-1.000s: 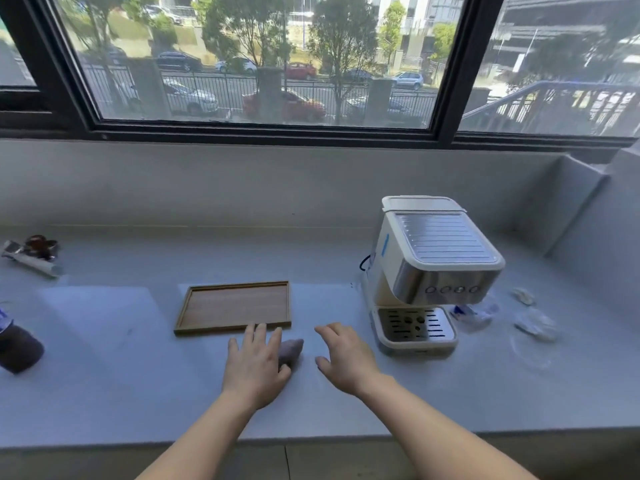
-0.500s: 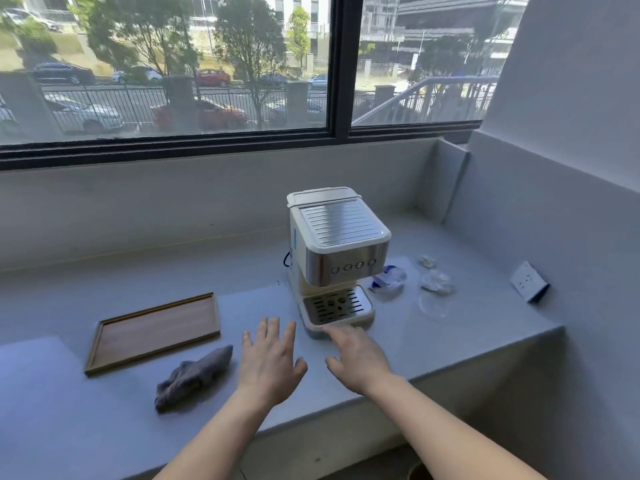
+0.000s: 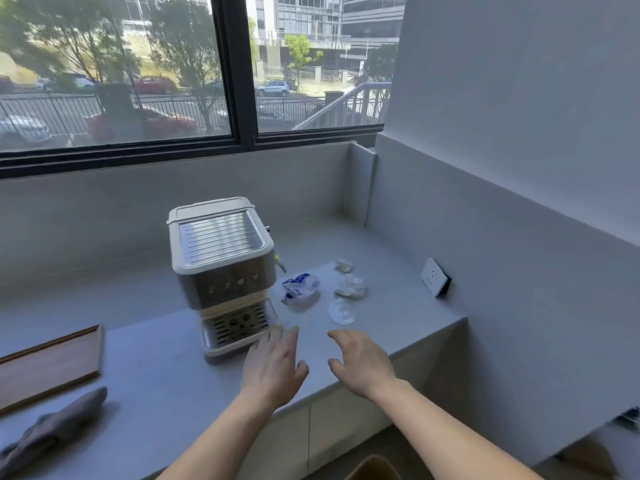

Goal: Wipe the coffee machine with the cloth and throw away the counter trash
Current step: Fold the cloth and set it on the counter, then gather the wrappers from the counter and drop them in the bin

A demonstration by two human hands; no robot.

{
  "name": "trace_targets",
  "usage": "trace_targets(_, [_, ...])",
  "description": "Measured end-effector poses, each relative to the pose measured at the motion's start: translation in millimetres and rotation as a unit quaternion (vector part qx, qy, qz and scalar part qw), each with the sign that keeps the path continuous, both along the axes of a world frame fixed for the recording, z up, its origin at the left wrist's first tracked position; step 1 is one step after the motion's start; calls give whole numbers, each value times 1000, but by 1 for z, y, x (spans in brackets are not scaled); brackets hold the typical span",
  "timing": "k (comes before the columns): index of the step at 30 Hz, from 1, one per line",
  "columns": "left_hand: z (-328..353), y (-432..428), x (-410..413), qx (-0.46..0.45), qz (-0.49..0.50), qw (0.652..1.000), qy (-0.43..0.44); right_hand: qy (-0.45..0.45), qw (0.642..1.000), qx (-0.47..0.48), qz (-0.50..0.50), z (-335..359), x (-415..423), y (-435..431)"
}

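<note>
both empty, fingers spread: left hand point(image 3: 273, 370) and right hand point(image 3: 360, 363) hover palm-down over counter point(image 3: 166, 386).

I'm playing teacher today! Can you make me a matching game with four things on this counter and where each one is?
Things:
1. cloth
2. wooden tray
3. blue and white wrapper
4. wall socket

Places:
A. right wall
B. just right of the coffee machine
C. bottom left corner, crumpled
D. left edge, behind the cloth

Pairs: 1-C, 2-D, 3-B, 4-A
</note>
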State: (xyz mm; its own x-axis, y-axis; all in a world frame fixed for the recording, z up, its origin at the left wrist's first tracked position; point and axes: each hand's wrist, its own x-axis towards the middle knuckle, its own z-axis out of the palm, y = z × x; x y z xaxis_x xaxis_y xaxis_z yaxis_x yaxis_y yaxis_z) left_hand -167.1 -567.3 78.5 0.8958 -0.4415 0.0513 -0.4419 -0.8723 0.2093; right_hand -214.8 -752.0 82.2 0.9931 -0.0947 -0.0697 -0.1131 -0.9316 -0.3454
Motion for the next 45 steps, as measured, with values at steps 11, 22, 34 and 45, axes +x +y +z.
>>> trace_targets(11, [-20, -90, 24, -6, 33, 997, 64, -7, 999, 15, -27, -13, 31, -103])
trace_targets(22, [-56, -141, 116, -39, 19, 993, 110, 28, 992, 48, -109, -41, 137, -138])
trace_targets(34, [-91, -168, 158, 9, 25, 994, 109, 59, 995, 7, -86, -72, 231, -135])
trace_targets(45, [-94, -156, 171, 32, -2, 993, 110, 44, 995, 18, -90, -88, 222, -148])
